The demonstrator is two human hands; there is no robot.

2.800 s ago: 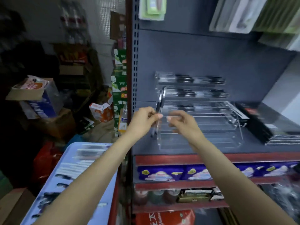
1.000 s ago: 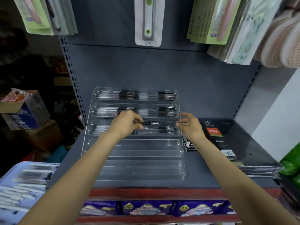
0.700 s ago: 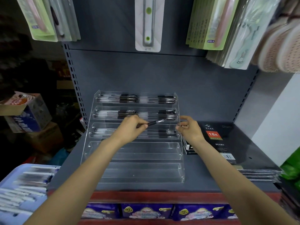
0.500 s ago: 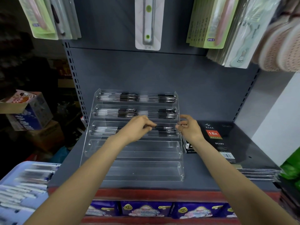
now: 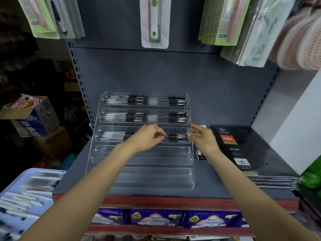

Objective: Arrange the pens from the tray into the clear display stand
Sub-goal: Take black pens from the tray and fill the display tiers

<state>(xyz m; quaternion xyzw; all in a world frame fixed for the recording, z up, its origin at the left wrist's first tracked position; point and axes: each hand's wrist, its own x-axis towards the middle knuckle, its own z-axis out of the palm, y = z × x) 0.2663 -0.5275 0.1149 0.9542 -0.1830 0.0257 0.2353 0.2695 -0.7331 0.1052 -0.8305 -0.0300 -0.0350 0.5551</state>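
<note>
A clear tiered display stand (image 5: 140, 178) stands on the grey shelf. Its top two tiers are filled with black-gripped pens (image 5: 145, 100), and the third tier holds several more. The two lowest tiers hold nothing. My left hand (image 5: 147, 138) reaches into the third tier and pinches a pen (image 5: 175, 136) lying there among the others. My right hand (image 5: 201, 138) grips the stand's right side wall at the same tier. A light blue tray (image 5: 15, 186) with several pens sits at the lower left.
A stack of black diary notebooks (image 5: 243, 150) lies to the right of the stand. Packaged goods (image 5: 154, 21) hang from the back panel above. Cardboard boxes (image 5: 33, 115) are piled at the left. The shelf's red front edge (image 5: 173, 202) runs below the stand.
The view swung from the tray side to face the stand. My left hand carried a pen over the third tier and lowered it into that row. My right hand stayed on the stand's right wall.
</note>
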